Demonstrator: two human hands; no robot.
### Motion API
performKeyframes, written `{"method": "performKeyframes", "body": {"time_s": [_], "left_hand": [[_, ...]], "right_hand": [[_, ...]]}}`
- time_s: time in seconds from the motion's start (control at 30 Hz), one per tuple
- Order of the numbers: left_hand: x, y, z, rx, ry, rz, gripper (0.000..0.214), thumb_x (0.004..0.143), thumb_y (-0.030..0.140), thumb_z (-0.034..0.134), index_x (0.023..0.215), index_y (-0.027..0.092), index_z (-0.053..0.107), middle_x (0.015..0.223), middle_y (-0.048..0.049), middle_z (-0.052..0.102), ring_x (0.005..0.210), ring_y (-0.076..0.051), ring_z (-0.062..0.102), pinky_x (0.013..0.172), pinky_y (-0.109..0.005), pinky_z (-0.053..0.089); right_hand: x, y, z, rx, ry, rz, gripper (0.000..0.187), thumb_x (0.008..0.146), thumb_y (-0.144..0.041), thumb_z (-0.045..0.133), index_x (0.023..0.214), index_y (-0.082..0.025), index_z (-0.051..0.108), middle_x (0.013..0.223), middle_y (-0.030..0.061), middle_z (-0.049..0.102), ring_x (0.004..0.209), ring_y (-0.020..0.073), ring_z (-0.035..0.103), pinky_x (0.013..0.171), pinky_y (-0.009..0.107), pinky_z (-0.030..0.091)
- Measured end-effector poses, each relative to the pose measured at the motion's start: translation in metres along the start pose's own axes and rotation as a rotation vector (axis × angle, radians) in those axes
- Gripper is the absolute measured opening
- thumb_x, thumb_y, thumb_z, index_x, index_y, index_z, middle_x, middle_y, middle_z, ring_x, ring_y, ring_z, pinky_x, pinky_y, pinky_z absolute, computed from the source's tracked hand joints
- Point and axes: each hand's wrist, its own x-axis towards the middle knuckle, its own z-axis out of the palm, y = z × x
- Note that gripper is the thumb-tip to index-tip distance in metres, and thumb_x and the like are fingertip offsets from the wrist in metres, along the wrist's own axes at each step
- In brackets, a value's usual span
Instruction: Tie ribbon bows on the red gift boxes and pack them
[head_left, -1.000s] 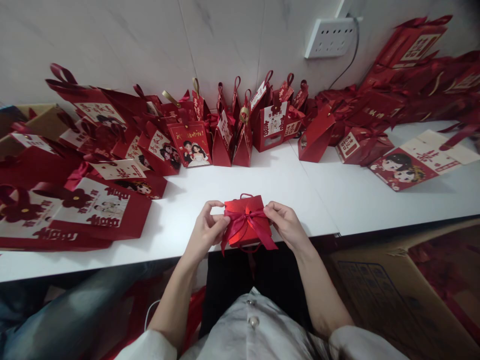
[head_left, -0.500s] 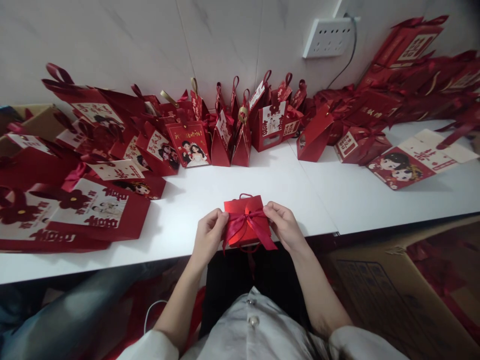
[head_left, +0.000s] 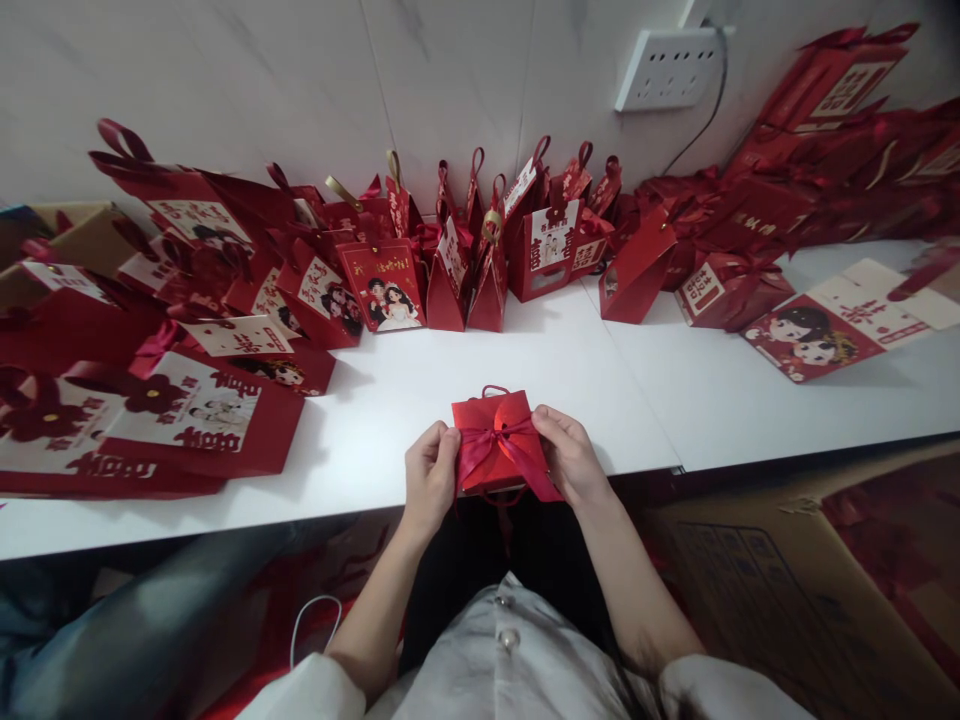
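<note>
Centrally, red box, left fingers at one edge, right fingers opposite.

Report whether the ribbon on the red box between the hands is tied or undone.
Tied: the ribbon gathers into a knot atop the red box, two tails spreading from it. Tightness: cannot tell.
</note>
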Motion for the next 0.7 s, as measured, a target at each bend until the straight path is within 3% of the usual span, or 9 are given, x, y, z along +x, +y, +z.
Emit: {"method": "performKeyframes", "body": {"time_s": [0.13,0.2,0.23,0.33,0.4,0.53,0.7], "left_hand": [[0.002,0.008,-0.008,0.059,-0.105,-0.077,0.038,0.084,0.039,0.050,0.055,0.019,0.034,0.051,0.0058,0.030,0.048,-0.009,0.029,0.047,-0.021,0.028],[0.002,0.013,-0.013,0.117,-0.102,-0.068,0.030,0.085,0.037,0.049,0.063,0.018,0.043,0.057,0.0045,0.040,0.053,-0.009,0.037,0.050,-0.020,0.032],[0.002,0.016,-0.014,0.147,-0.089,-0.055,0.025,0.085,0.037,0.050,0.068,0.018,0.047,0.062,0.0036,0.045,0.056,-0.010,0.041,0.052,-0.020,0.034],[0.001,0.020,-0.015,0.197,-0.082,-0.014,0.017,0.084,0.033,0.053,0.077,0.018,0.052,0.074,0.0014,0.052,0.066,-0.011,0.049,0.059,-0.021,0.039],[0.000,0.021,-0.013,0.200,-0.077,0.039,0.015,0.084,0.031,0.053,0.077,0.018,0.052,0.075,0.0010,0.053,0.070,-0.012,0.052,0.064,-0.023,0.042],[0.000,0.024,-0.008,0.283,-0.005,0.238,0.010,0.087,0.026,0.052,0.081,0.018,0.054,0.077,0.0000,0.056,0.074,-0.013,0.054,0.071,-0.026,0.044],[-0.006,0.031,0.006,0.518,0.008,0.742,0.003,0.085,0.015,0.057,0.085,0.018,0.058,0.075,-0.0013,0.059,0.071,-0.014,0.051,0.066,-0.026,0.042]], "right_hand": [[0.002,-0.001,-0.020,-0.199,-0.055,-0.100,0.044,0.068,-0.061,0.067,0.068,-0.020,0.051,0.062,-0.0025,0.047,0.056,0.0118,0.044,0.056,0.025,0.039],[0.002,-0.001,-0.033,-0.275,-0.097,-0.253,0.057,0.059,-0.069,0.069,0.088,-0.022,0.055,0.082,0.0025,0.056,0.078,0.0182,0.056,0.069,0.029,0.046],[0.001,-0.001,-0.039,-0.318,-0.141,-0.322,0.073,0.051,-0.071,0.072,0.103,-0.024,0.053,0.099,0.0063,0.058,0.097,0.0227,0.056,0.080,0.033,0.047],[-0.004,-0.001,-0.046,-0.545,-0.319,-0.384,0.115,0.042,-0.061,0.082,0.138,-0.030,0.027,0.145,0.0129,0.031,0.135,0.0292,0.029,0.106,0.045,0.033],[-0.008,-0.002,-0.043,-0.686,-0.375,-0.326,0.119,0.053,-0.049,0.083,0.145,-0.032,0.010,0.153,0.0132,0.015,0.139,0.0287,0.024,0.109,0.050,0.027],[-0.011,-0.001,-0.030,-0.741,-0.320,-0.317,0.112,0.063,-0.035,0.080,0.146,-0.032,0.005,0.151,0.0152,0.019,0.135,0.0286,0.032,0.106,0.049,0.035],[-0.012,0.012,-0.018,-0.706,-0.169,-0.486,0.109,0.059,-0.038,0.083,0.144,-0.031,0.014,0.143,0.0147,0.032,0.128,0.0299,0.041,0.100,0.049,0.043]]}}
